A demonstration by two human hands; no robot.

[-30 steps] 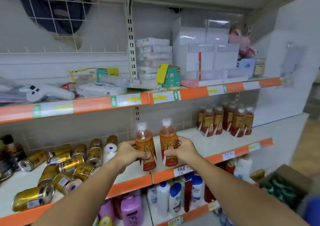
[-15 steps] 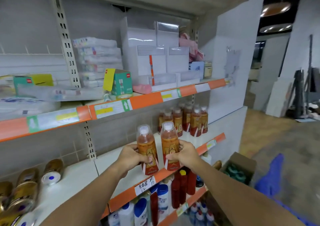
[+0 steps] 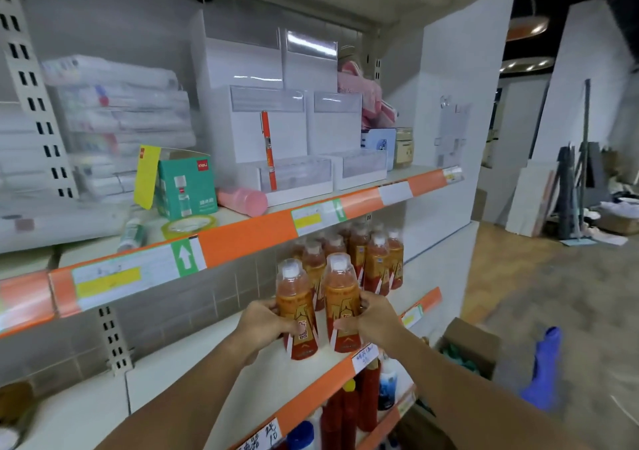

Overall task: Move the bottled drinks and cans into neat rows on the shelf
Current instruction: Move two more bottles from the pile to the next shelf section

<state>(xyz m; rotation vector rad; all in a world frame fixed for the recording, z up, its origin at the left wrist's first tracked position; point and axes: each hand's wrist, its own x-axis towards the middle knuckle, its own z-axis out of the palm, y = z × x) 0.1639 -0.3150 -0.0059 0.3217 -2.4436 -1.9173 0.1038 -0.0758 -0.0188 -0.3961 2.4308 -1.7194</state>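
- While my left hand (image 3: 266, 325) grips one bottle (image 3: 297, 311), my right hand (image 3: 375, 318) grips another (image 3: 340, 306).
- Both stand upright at the shelf (image 3: 242, 373) front, near the bottle group (image 3: 366, 259).

"deli" in white on red tab, top right corner of green box (image 3: 186, 187), upper shelf, 10 o'clock. Same red logo on its yellow flap (image 3: 147, 176), too small to read. White up-arrow on green tag (image 3: 185, 259), upper shelf rail. Handwritten price tag (image 3: 261, 434) at 6 o'clock, "10" legible, other characters unclear. Bottle labels unreadable.
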